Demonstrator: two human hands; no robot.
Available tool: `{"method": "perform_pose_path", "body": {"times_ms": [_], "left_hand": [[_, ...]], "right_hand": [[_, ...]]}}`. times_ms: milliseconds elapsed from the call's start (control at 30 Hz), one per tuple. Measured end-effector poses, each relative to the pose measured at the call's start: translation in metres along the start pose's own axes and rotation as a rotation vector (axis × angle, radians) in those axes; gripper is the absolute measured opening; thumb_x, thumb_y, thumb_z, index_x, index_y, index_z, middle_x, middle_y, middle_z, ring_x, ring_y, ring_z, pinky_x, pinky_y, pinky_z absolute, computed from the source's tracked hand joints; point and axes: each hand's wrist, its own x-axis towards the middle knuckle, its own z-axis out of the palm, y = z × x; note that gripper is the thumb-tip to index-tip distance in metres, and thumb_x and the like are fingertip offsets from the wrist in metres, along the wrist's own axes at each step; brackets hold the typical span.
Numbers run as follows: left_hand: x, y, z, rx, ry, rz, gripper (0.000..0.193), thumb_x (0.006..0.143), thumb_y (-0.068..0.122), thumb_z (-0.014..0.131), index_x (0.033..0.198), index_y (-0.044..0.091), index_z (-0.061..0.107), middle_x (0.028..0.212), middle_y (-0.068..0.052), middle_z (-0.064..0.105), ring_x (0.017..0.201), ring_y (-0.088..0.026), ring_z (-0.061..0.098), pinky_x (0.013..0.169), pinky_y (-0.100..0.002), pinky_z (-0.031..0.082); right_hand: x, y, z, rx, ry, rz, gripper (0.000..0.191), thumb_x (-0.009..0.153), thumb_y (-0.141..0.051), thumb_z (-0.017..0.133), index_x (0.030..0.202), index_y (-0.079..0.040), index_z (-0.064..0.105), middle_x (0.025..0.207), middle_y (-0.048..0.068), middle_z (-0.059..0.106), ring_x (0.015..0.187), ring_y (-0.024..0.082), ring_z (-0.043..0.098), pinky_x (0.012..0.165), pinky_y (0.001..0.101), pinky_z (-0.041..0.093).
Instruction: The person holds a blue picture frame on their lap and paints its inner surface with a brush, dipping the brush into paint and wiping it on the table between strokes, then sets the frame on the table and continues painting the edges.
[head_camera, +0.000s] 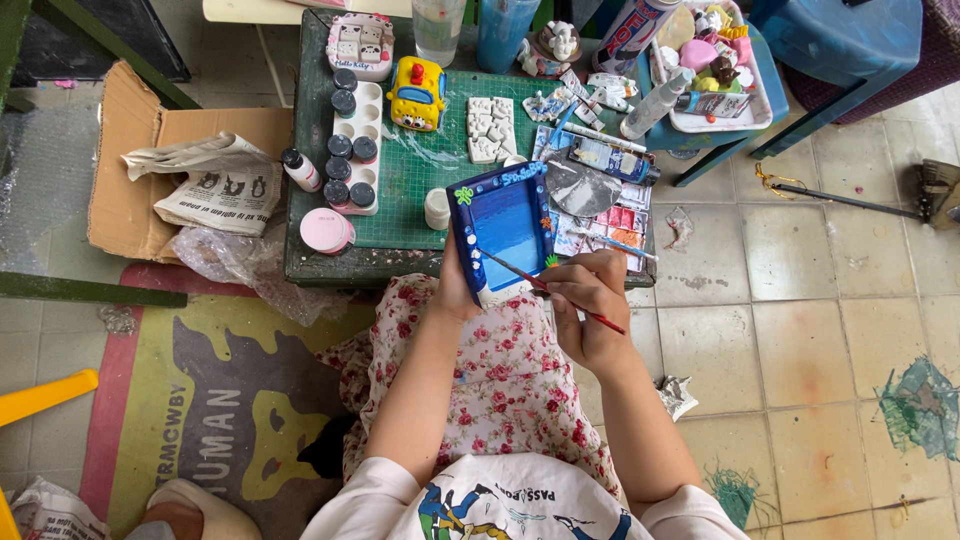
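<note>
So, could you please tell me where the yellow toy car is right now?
In the head view, the yellow toy car stands at the far side of the green cutting mat, between the white paint tray and the white plaster pieces.

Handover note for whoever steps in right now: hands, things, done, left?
Left hand: grip on the lower left edge of the blue plaster frame, held tilted over the green mat.
Right hand: pinch grip on a thin brush, tip on the frame's panel.
Paint pots left on the mat, palette right.
Done: panel mostly blue.
Left: bottom edge appears unpainted.
</note>
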Motion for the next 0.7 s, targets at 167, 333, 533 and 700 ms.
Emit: {"method": "perform_pose_path", "body": {"times_ms": [167,333,533,700], "left_hand": [[0.0002,0.0006,0.0010,-0.008,0.005,-0.009,0.077,0.107,0.063,0.031,0.154,0.003,0.044,0.147,-0.016,0.057,0.132,-0.029,0.059,0.112,-0.045,0.049],[0.0010,0.0010,0.0001,-0.017,0.010,-0.008,0.075,0.108,0.062,0.031,0.153,0.004,0.045,0.146,-0.016,0.058,0.132,-0.028,0.060,0.112,-0.045,0.050],[-0.0021,-0.0002,-0.0009,-0.002,-0.003,0.001,0.075,0.109,0.062,0.031,0.154,0.004,0.045,0.145,-0.017,0.058,0.131,-0.029,0.060,0.110,-0.046,0.050],[-0.0020,-0.0012,-0.0014,0.001,0.006,-0.013,0.076,0.107,0.063,0.031,0.153,0.004,0.045,0.146,-0.016,0.058,0.131,-0.028,0.060,0.111,-0.045,0.050]], "right_hand": [[0.0002,-0.0012,-0.0012,0.013,-0.084,-0.025,0.021,0.094,0.001,0.063,0.109,-0.008,0.051,0.104,0.008,0.073,0.102,0.027,0.058,0.095,0.0459,0.037],[-0.0021,-0.0019,0.0003,0.004,-0.063,-0.035,0.022,0.094,0.003,0.062,0.111,-0.007,0.050,0.106,0.009,0.073,0.104,0.027,0.058,0.097,0.0461,0.037],[-0.0061,0.0001,0.0014,0.010,-0.068,-0.031,0.024,0.095,0.004,0.062,0.111,-0.008,0.049,0.107,0.008,0.073,0.105,0.027,0.059,0.096,0.0457,0.037],[-0.0066,-0.0004,0.0006,-0.030,-0.082,-0.031,0.025,0.094,0.003,0.062,0.112,-0.007,0.049,0.108,0.009,0.073,0.105,0.028,0.059,0.096,0.0464,0.036]]}}
